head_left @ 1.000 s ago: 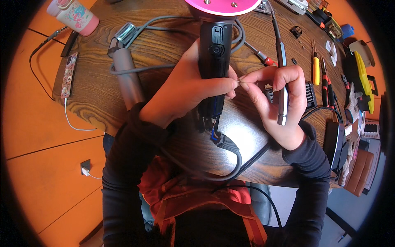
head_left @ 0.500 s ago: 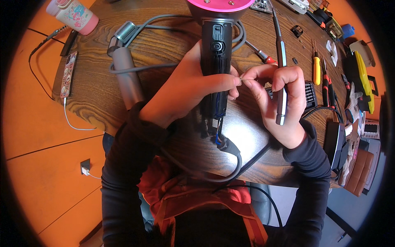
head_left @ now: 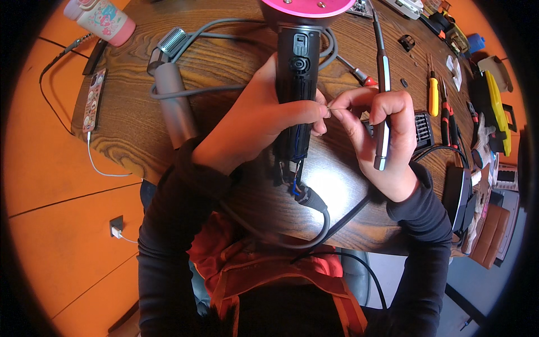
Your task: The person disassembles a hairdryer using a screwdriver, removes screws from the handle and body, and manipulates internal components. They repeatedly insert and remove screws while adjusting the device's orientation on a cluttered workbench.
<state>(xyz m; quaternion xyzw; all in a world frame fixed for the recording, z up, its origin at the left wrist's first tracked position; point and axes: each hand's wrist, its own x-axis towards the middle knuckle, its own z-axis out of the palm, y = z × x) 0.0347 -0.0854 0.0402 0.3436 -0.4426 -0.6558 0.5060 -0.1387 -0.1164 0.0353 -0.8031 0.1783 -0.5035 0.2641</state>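
My left hand (head_left: 241, 126) is wrapped around the black handle (head_left: 297, 84) of a hair dryer with a pink head (head_left: 306, 7), its thumb across the front. Below the handle, blue and other wires (head_left: 295, 185) show at a grey cable with a ribbed sleeve (head_left: 309, 196). My right hand (head_left: 387, 140) holds a slim metal pen-shaped tool (head_left: 383, 73) upright in curled fingers, while its thumb and forefinger pinch a thin wire (head_left: 336, 109) that reaches to my left fingertips; what it joins is too small to tell.
Left: a grey cylindrical tool (head_left: 174, 101), coiled cable (head_left: 208, 35), tumbler (head_left: 104, 22) and power strip (head_left: 94, 101). Right: bit case (head_left: 421, 129), yellow screwdriver (head_left: 433, 95), pliers (head_left: 447, 123), black-yellow case (head_left: 494, 112) and black box (head_left: 455, 196) along the wooden table's (head_left: 123, 146) edge.
The hair dryer and my left hand have shifted slightly to the right. The pen tool has tilted a little, its lower end moving left. The grip on the thin wire looks the same.
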